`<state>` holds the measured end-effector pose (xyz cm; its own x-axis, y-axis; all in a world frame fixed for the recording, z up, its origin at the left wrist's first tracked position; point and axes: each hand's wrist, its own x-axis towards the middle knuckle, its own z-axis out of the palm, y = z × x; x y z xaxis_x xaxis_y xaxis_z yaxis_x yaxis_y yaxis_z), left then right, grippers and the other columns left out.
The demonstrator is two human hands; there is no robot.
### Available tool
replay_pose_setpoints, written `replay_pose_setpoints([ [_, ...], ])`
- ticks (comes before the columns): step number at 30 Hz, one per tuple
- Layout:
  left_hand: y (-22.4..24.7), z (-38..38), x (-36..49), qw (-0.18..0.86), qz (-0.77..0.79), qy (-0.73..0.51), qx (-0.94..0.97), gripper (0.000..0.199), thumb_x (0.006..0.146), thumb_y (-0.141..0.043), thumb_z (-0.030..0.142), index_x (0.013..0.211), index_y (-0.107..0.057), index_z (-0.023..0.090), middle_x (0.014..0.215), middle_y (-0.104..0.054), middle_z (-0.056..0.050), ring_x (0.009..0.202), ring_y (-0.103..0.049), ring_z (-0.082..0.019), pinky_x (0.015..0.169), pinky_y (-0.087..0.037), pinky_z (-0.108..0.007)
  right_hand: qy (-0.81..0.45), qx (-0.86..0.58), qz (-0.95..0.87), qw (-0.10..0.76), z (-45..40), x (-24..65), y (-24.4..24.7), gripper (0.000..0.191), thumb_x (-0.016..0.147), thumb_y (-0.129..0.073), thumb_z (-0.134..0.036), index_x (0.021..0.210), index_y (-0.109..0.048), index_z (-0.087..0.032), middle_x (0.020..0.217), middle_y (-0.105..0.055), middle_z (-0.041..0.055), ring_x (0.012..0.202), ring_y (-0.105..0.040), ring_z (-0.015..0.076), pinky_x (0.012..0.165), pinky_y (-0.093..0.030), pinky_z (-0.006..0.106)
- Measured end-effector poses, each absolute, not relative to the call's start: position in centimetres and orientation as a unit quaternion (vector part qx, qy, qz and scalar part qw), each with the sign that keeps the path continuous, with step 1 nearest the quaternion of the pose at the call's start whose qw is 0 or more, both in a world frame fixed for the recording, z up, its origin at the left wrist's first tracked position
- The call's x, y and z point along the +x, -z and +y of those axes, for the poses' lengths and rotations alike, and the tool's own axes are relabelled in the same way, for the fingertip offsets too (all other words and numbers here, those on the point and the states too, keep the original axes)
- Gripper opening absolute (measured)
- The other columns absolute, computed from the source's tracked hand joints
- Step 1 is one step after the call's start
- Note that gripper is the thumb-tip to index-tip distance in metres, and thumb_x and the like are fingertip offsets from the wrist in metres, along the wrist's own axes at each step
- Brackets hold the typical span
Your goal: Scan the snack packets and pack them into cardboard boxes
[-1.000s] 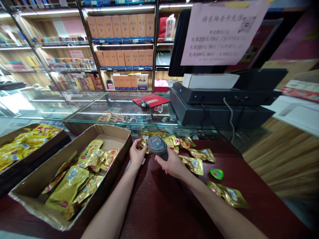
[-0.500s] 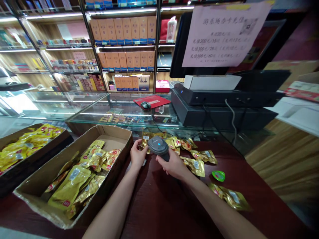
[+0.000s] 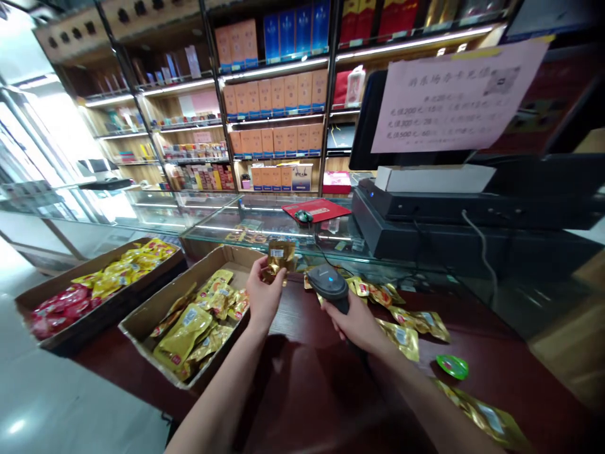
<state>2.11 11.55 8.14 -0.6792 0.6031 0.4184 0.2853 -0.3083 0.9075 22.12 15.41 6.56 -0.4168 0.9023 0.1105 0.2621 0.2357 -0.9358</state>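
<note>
Pinched in my left hand (image 3: 265, 291) is a gold snack packet (image 3: 280, 255), raised off the table with its white barcode label facing me. My right hand (image 3: 352, 318) is wrapped round the handle of a dark grey barcode scanner (image 3: 328, 281), whose head has a blue light on top. The scanner stands a little to the right of the packet, apart from it. Left of my left hand is a cardboard box (image 3: 142, 343) with several gold packets (image 3: 184, 334) in it. More gold packets (image 3: 401, 337) lie on the table beyond and right of my right hand.
A second box (image 3: 23, 306) with yellow and red packets stands further left. On the dark red table (image 3: 302, 391) lies a green packet (image 3: 452, 366). Behind are a glass counter, a mouse (image 3: 303, 216) on a red pad (image 3: 326, 209), and a cash register (image 3: 425, 227) with a paper sign (image 3: 454, 101).
My left hand has lifted the gold packet up from the table and away from the scanner. The scanner stays in my right hand. My view has turned left.
</note>
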Motion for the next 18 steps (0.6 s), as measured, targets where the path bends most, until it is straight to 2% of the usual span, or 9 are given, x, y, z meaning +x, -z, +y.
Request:
replay_pose_setpoints([
  [4, -11.7, 7.5, -2.0, 0.007, 0.608, -0.712, 0.352, 0.044, 0.074, -0.076, 0.030, 0.114, -0.063, 0.018, 0.100, -0.072, -0.007, 0.088, -0.069, -0.018, 0.077, -0.055, -0.029, -0.453, -0.415, -0.712, 0.338, 15.3, 22.2, -6.8, 0.030, 0.080, -0.064, -0.046, 0.092, -0.053, -0.022, 0.044, -0.052, -0.0097, 0.031, -0.050, 0.0128, 0.033, -0.038, 0.022],
  [9, -13.5, 3.4, -6.4, -0.098, 0.623, -0.709, 0.316, 0.047, 0.073, -0.078, 0.031, 0.117, -0.064, 0.019, 0.108, -0.071, -0.008, 0.101, -0.067, -0.021, 0.087, -0.054, -0.032, -0.441, -0.414, -0.717, 0.347, 15.8, 22.1, -6.5, 0.033, 0.078, -0.062, -0.052, 0.088, -0.053, -0.022, 0.042, -0.051, -0.0099, 0.030, -0.049, 0.0130, 0.033, -0.037, 0.022],
  [13, -13.2, 2.7, -6.7, -0.100, 0.616, -0.706, 0.333, 0.040, 0.076, -0.076, 0.033, 0.113, -0.066, 0.020, 0.113, -0.071, -0.009, 0.105, -0.067, -0.022, 0.092, -0.053, -0.036, -0.439, -0.411, -0.717, 0.353, 15.9, 22.2, -6.6, 0.033, 0.077, -0.063, -0.052, 0.088, -0.052, -0.022, 0.042, -0.052, -0.0097, 0.029, -0.049, 0.0131, 0.034, -0.036, 0.022],
  [18, -11.6, 4.9, -3.4, -0.050, 0.619, -0.694, 0.364, 0.036, 0.078, -0.074, 0.032, 0.111, -0.066, 0.020, 0.112, -0.071, -0.009, 0.106, -0.067, -0.023, 0.092, -0.053, -0.037, -0.452, -0.412, -0.707, 0.356, 15.7, 22.8, -8.1, 0.032, 0.077, -0.063, -0.051, 0.085, -0.049, -0.023, 0.042, -0.050, -0.0098, 0.031, -0.048, 0.0129, 0.035, -0.037, 0.023],
])
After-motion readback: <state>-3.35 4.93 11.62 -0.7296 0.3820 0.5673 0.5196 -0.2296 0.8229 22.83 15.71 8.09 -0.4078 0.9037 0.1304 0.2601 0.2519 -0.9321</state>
